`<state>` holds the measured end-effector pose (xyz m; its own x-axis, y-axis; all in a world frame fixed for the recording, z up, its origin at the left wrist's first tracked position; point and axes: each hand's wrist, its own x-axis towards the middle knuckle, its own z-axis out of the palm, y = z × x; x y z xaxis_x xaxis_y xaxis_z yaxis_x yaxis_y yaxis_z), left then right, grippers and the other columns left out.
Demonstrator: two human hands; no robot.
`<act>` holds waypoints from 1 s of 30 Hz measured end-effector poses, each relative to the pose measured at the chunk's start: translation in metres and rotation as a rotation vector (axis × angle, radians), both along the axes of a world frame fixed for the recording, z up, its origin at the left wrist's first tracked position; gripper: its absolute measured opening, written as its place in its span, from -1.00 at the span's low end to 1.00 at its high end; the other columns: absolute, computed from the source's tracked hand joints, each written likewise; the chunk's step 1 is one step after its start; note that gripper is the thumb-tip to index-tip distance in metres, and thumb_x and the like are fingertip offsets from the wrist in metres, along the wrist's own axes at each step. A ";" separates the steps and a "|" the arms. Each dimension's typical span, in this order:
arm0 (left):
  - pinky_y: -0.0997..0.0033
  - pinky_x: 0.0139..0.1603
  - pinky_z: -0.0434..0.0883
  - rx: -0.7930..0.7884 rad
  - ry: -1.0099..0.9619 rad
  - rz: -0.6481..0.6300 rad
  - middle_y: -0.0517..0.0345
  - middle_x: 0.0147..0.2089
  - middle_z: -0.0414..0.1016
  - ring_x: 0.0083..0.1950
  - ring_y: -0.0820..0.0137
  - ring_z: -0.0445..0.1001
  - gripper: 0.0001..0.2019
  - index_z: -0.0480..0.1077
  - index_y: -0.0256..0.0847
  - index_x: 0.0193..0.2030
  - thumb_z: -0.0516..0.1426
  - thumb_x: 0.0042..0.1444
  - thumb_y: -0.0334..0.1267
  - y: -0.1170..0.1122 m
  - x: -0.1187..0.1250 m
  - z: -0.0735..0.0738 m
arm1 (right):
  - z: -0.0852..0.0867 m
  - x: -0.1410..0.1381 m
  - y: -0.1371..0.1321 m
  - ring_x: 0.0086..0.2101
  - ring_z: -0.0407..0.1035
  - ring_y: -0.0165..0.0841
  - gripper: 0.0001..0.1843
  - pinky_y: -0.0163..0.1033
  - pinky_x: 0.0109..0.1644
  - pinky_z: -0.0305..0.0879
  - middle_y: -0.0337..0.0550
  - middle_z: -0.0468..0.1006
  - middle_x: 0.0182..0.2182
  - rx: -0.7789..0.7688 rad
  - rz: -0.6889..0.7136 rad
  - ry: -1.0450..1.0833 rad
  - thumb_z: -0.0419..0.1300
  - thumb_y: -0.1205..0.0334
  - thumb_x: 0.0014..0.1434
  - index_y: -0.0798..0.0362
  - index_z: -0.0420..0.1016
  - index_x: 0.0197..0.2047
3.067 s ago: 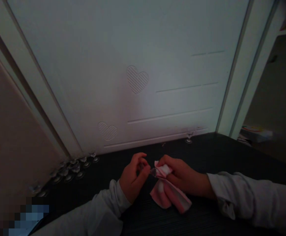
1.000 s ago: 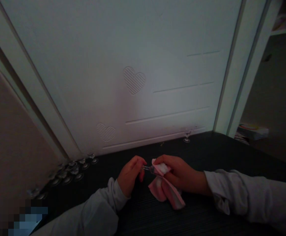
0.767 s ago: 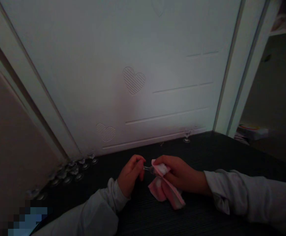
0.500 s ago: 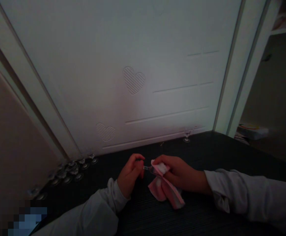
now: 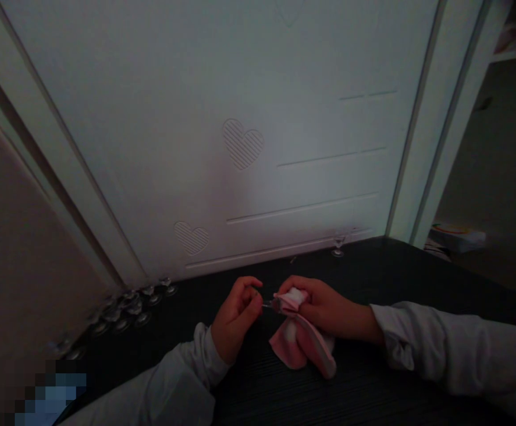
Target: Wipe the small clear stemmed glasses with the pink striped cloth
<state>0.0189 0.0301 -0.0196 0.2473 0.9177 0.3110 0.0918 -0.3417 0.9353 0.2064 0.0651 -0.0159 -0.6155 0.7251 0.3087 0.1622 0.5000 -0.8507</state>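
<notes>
A small stemmed glass point(image 5: 268, 304) lies sideways between my two hands, its stem showing in the gap. My left hand point(image 5: 236, 316) is closed at the foot end of the glass, thumb and fingers pinching it; the foot itself is mostly hidden. In my right hand point(image 5: 322, 305) is a pink and white cloth point(image 5: 290, 346), wrapped around the bowl of the glass. The cloth's loose folds hang down toward the dark tabletop point(image 5: 249, 384). Most of the bowl is covered by cloth and fingers.
Several small stemmed glasses point(image 5: 142, 316) stand grouped at the left along the wall. One more glass point(image 5: 338, 245) stands at the back right by the white panel point(image 5: 306, 130) with carved hearts. A tiny scrap point(image 5: 292, 260) lies near the panel. A pixelated blue patch is at lower left.
My left hand's thumb and fingers have shifted slightly on the glass. My right hand has turned a little with the cloth, whose folds now hang slightly farther right.
</notes>
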 end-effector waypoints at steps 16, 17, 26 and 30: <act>0.41 -0.40 0.16 -0.021 0.215 0.100 0.24 -0.58 0.21 -0.49 0.44 0.19 -0.64 0.27 -0.26 -0.42 -0.15 0.10 -0.02 0.006 0.002 0.010 | 0.002 0.003 -0.007 -0.42 0.32 -0.43 -0.77 -0.34 -0.36 0.22 -0.18 0.45 -0.39 0.362 -0.109 -0.042 0.01 0.45 0.00 0.08 0.30 -0.22; 0.41 -0.40 0.15 -0.014 0.240 0.105 0.26 -0.61 0.19 -0.50 0.44 0.18 -0.62 0.27 -0.25 -0.46 -0.16 0.10 -0.02 0.006 0.002 0.012 | 0.002 0.003 -0.007 -0.39 0.33 -0.42 -0.75 -0.33 -0.34 0.23 -0.17 0.46 -0.36 0.386 -0.105 -0.038 0.00 0.45 -0.01 0.08 0.30 -0.21; 0.42 -0.43 0.12 -0.050 0.220 0.087 0.29 -0.65 0.17 -0.55 0.46 0.15 -0.63 0.27 -0.26 -0.41 -0.13 0.08 0.01 0.011 -0.001 0.004 | 0.000 0.004 -0.004 -0.22 0.35 -0.35 -0.67 -0.23 -0.15 0.25 -0.08 0.47 -0.22 0.423 -0.080 -0.062 0.00 0.46 -0.02 0.09 0.33 -0.14; 0.42 -0.42 0.11 -0.045 0.178 0.062 0.30 -0.64 0.17 -0.55 0.47 0.14 -0.63 0.27 -0.27 -0.38 -0.11 0.08 0.03 0.011 -0.002 0.001 | 0.001 0.005 -0.003 -0.23 0.35 -0.35 -0.66 -0.23 -0.16 0.25 -0.11 0.47 -0.23 0.393 -0.061 -0.066 0.00 0.46 -0.03 0.07 0.34 -0.14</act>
